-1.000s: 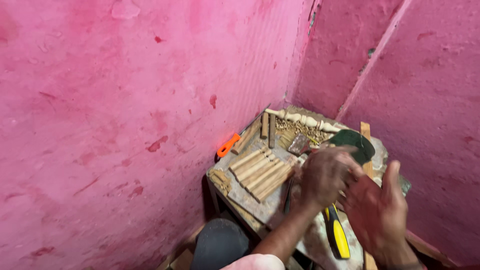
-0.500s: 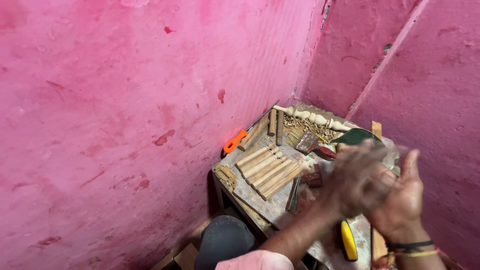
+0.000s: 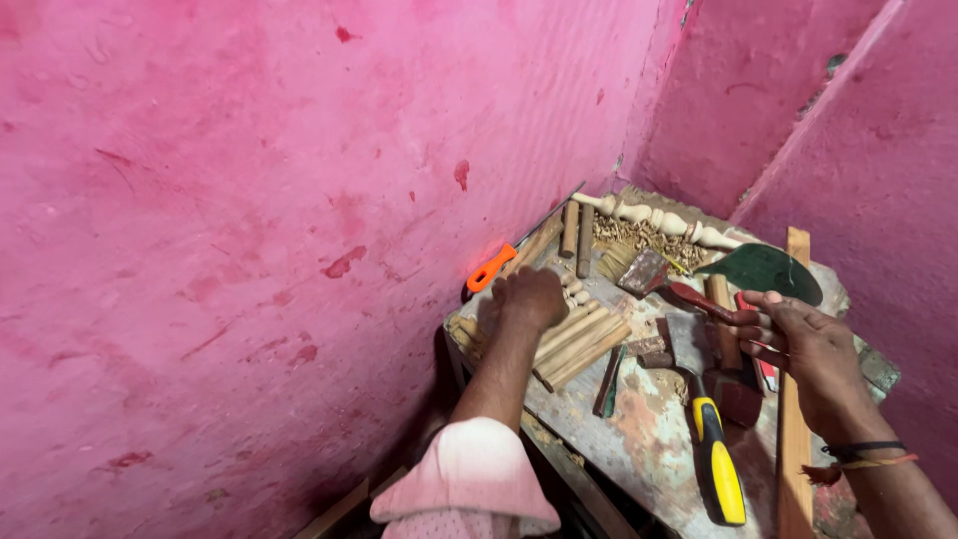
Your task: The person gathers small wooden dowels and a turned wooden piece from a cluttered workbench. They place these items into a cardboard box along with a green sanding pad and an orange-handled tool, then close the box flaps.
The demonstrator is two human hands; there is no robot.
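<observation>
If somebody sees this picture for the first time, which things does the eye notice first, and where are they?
First comes the bright pink wall, filling the left and top of the view. Next, the cluttered workbench in the corner, where the left hand rests on a row of wooden dowels beside an orange handle. At the right, the right hand holds a dark curved blade, with a yellow-handled hammer lying below.

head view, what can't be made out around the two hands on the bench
- Left hand: its back hides the fingers and whatever they touch among the wooden dowels.
- Right hand: covers the grip on the curved blade's red handle.
- Yellow-handled hammer: head partly lost in clutter.
</observation>
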